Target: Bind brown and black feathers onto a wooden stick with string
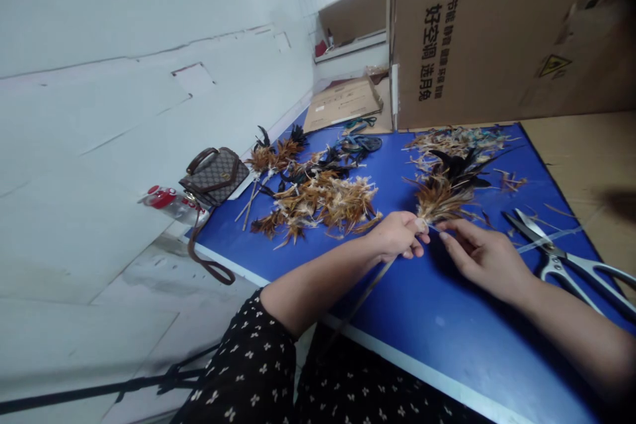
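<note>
My left hand [401,236] is closed around the base of a feather bunch [444,189], brown below with black tips, pointing away from me. A thin pale stick [365,293] runs down from that hand toward the table's front edge. Close beside it, my right hand [484,257] pinches a narrow whitish strip [433,228] between thumb and forefinger. The strip reaches across to the bunch's base at my left fingers. Large scissors [556,252] lie with blades apart to the right of my right hand, partly behind the forearm.
Loose golden-brown feathers [328,202] are heaped on the blue tabletop [422,338] at left. Finished-looking feather bunches [278,154] lie behind them. Paler feather bits [457,139] sit at the back. A handbag [216,175] and a bottle [171,202] stand left; a large carton [497,40] rises behind.
</note>
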The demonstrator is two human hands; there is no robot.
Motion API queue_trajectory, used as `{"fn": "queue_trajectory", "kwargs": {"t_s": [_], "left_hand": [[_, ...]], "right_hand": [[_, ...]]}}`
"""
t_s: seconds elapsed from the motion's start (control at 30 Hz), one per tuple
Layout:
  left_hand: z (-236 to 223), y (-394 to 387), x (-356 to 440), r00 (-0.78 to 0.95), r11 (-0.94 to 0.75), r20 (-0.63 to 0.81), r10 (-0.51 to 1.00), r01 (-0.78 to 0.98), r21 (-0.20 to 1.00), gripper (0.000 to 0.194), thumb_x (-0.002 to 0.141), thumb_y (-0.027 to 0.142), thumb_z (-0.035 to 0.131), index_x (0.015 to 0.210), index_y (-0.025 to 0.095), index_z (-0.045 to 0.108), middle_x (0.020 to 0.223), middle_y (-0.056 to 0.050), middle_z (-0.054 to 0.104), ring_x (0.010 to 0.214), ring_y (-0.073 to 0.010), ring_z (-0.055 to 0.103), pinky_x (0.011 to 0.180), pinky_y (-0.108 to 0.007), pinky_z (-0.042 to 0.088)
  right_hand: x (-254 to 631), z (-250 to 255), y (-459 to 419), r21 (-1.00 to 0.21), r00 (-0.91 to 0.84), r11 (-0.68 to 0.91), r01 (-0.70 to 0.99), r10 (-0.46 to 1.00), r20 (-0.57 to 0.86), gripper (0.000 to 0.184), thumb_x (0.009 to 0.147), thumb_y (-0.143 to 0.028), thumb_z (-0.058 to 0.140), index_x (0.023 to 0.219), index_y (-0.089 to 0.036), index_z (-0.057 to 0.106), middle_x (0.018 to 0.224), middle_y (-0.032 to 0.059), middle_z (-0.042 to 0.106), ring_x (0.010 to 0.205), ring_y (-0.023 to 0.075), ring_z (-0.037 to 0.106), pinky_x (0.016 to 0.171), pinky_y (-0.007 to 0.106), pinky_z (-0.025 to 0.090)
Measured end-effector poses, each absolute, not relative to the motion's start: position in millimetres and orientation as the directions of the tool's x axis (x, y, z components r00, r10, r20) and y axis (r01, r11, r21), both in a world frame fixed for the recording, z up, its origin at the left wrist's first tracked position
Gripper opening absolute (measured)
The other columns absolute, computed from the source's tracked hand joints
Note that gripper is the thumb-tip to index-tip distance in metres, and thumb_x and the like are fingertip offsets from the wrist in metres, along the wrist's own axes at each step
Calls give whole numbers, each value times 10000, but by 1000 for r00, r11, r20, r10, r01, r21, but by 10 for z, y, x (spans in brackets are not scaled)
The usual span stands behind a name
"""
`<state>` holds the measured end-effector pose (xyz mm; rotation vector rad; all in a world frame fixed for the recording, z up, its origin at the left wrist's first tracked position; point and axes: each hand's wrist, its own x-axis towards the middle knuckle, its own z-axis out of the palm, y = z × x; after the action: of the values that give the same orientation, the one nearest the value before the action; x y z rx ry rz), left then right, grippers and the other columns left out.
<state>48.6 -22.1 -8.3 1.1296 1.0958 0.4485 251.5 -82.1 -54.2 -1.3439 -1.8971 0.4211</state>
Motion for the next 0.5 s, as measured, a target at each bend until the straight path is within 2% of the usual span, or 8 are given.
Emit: {"fn": "queue_trajectory", "kwargs": {"t_s": [0.1, 0.3, 0.4, 0.5], "left_hand": [[-95, -217, 498, 442, 398, -441, 781, 192, 897, 213, 1152, 184, 473, 950, 166, 542, 854, 18, 629, 445, -36, 530, 391, -170, 294], [-199, -199, 505, 459, 341, -378, 804, 164, 926, 203, 1152, 236, 458, 974, 183, 539, 847, 23, 603, 463, -40, 508, 430, -171, 299], [-228, -151, 467, 442, 254, -345, 828, 253, 933, 228, 1163, 282, 432, 987, 194, 546, 812, 37, 576, 480, -56, 468, 473, -193, 342], [-163, -99, 418, 443, -35, -216, 870, 492, 870, 256, 1149, 272, 449, 958, 190, 599, 806, 2, 613, 624, -115, 561, 632, -250, 498]], "right_hand": [[2506, -592, -839, -636, -119, 371, 676, 908, 402, 367, 1091, -512, 607, 1288, -244, 761, 637, -30, 661, 491, 175, 579, 531, 318, 470], [2501, -624, -829, -608, -89, 367, 704, 895, 437, 370, 1084, -529, 647, 1283, -238, 755, 659, -19, 664, 511, 187, 608, 539, 326, 488], [2529, -613, -810, -544, -109, 393, 742, 871, 480, 276, 1107, -478, 626, 1119, -242, 769, 767, 30, 766, 603, 213, 705, 605, 338, 535], [2582, -555, -815, -412, -240, 497, 764, 811, 533, 294, 1137, -401, 571, 966, -256, 761, 896, 51, 836, 705, 222, 780, 669, 338, 556]]}}
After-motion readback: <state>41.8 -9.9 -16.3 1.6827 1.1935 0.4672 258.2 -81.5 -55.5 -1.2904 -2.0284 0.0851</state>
